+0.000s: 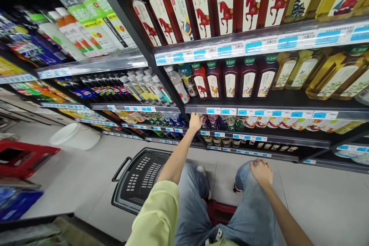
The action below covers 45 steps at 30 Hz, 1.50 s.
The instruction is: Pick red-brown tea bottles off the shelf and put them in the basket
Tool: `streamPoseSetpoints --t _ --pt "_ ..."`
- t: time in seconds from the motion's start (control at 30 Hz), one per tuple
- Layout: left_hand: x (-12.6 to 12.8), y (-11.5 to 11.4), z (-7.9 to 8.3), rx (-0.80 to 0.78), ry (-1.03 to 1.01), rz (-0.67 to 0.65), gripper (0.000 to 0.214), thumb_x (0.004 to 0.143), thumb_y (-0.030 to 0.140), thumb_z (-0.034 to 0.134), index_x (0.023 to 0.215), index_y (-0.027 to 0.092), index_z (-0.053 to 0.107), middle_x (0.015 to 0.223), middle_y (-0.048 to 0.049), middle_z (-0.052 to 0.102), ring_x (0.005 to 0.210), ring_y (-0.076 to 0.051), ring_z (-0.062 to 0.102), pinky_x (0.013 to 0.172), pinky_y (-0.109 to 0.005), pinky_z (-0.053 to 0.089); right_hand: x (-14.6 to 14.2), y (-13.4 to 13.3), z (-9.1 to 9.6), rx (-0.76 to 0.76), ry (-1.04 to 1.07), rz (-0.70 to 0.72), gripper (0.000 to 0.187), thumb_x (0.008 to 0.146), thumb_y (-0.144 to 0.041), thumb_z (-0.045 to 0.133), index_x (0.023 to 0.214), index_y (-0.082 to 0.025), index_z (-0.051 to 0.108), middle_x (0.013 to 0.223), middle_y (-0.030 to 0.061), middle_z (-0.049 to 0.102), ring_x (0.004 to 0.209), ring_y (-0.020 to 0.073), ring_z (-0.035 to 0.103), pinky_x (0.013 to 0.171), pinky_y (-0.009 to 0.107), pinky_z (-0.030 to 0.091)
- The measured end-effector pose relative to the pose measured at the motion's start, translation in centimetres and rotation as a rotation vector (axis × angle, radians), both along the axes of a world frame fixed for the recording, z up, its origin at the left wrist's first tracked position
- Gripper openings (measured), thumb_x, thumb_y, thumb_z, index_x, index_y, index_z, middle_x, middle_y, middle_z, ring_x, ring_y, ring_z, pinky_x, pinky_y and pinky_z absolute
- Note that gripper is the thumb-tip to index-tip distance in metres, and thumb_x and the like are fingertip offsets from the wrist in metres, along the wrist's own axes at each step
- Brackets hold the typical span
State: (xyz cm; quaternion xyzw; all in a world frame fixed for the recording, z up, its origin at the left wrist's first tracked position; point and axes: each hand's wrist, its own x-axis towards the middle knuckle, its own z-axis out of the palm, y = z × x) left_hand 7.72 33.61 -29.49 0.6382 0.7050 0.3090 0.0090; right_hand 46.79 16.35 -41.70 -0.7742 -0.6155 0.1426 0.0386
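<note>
My left hand reaches forward to the dark shelf edge, beside a shelf upright and just left of small bottles with purple labels. Its fingers are curled at the edge; their tips are partly hidden. On my right knee lies my right hand, fingers stretched over the jeans and holding nothing. Rows of dark tea bottles with white labels stand on the shelf above my left hand. A black shopping basket is on the floor left of my legs, partly covered by my left arm.
Red-brown tea bottles fill the upper shelf. Cola bottles and white-capped bottles stand farther left. A white bucket and a red crate are on the floor at left. Between my legs shows a red stool.
</note>
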Motion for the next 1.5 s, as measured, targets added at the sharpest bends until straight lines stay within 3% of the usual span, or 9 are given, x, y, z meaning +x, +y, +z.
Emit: streamPoseSetpoints --t 0.13,0.37,0.6,0.8,0.97,1.17,1.27,1.4,1.5 --pt "0.1 -0.7 -0.7 0.05 -0.08 -0.008 0.053 0.09 0.029 0.079 0.137 0.019 0.059 0.142 -0.0177 0.055 0.135 -0.034 0.055 0.117 -0.048 0.047 0.1 -0.1 0.0 0.007 0.008 -0.003 0.048 0.106 -0.039 0.04 0.134 -0.016 0.071 0.14 0.0181 0.067 0.131 0.0365 0.062 0.102 0.047 0.055" --pt "0.4 -3.3 -1.8 0.072 -0.166 -0.036 0.033 0.085 0.022 0.083 0.113 0.021 0.066 0.119 -0.0095 0.056 0.116 -0.028 0.063 0.111 -0.043 0.052 0.0 -0.3 0.3 0.021 0.004 -0.007 0.048 0.105 -0.041 0.041 0.133 -0.017 0.071 0.14 0.0175 0.068 0.13 0.0351 0.063 0.102 0.046 0.055" --pt "0.4 -5.4 -2.1 0.016 -0.198 -0.041 0.035 0.079 0.022 0.088 0.105 0.022 0.064 0.112 -0.0044 0.054 0.092 -0.021 0.067 0.095 -0.037 0.057 -0.3 -0.4 0.6 0.009 -0.006 -0.015 0.047 0.106 -0.041 0.041 0.134 -0.017 0.07 0.142 0.0167 0.067 0.131 0.0361 0.063 0.102 0.045 0.055" --pt "-0.1 -6.0 -1.8 0.009 -0.248 -0.008 0.038 0.072 0.021 0.092 0.098 0.022 0.065 0.108 -0.0035 0.059 0.093 -0.022 0.068 0.095 -0.036 0.057 -0.3 -0.3 0.5 0.012 0.0 -0.016 0.045 0.106 -0.04 0.042 0.133 -0.017 0.071 0.142 0.0156 0.068 0.132 0.0359 0.063 0.105 0.045 0.055" --pt "-0.6 -4.8 -1.2 0.066 -0.346 0.132 0.037 0.08 0.023 0.087 0.112 0.019 0.068 0.116 -0.0105 0.069 0.107 -0.026 0.072 0.105 -0.04 0.056 -0.4 -0.2 0.2 0.019 -0.005 -0.004 0.046 0.107 -0.04 0.042 0.133 -0.017 0.072 0.142 0.0167 0.068 0.132 0.0359 0.063 0.104 0.045 0.055" --pt "0.6 -1.7 -0.6 0.078 -0.441 0.157 0.024 0.094 0.014 0.066 0.117 0.016 0.07 0.109 -0.011 0.078 0.094 -0.021 0.078 0.095 -0.034 0.06 -0.4 0.2 -0.3 -0.001 -0.001 0.01 0.048 0.106 -0.041 0.04 0.133 -0.018 0.072 0.143 0.0178 0.068 0.133 0.0366 0.063 0.102 0.046 0.055" --pt "0.8 -0.1 -0.3 0.067 -0.437 0.16 0.024 0.086 0.012 0.071 0.11 0.014 0.072 0.113 -0.0151 0.077 0.107 -0.026 0.077 0.104 -0.038 0.057 -0.4 0.2 0.0 -0.023 0.011 0.008 0.049 0.107 -0.041 0.039 0.135 -0.017 0.07 0.143 0.017 0.068 0.135 0.038 0.061 0.103 0.048 0.055" --pt "0.5 1.5 -0.3 0.034 -0.439 0.197 0.046 0.083 0.023 0.079 0.126 0.012 0.069 0.132 -0.0215 0.071 0.127 -0.034 0.069 0.112 -0.043 0.053 -0.6 0.0 0.6 -0.03 0.007 -0.007 0.047 0.107 -0.039 0.04 0.135 -0.018 0.07 0.143 0.0153 0.067 0.135 0.0371 0.061 0.105 0.047 0.054" --pt "0.4 2.5 -0.5 -0.018 -0.439 0.169 0.05 0.085 0.029 0.081 0.131 0.014 0.068 0.134 -0.0209 0.072 0.128 -0.035 0.07 0.109 -0.041 0.054 -0.7 0.0 0.8 -0.017 -0.007 -0.018 0.045 0.107 -0.038 0.041 0.133 -0.018 0.072 0.142 0.0155 0.068 0.134 0.036 0.062 0.104 0.046 0.055"
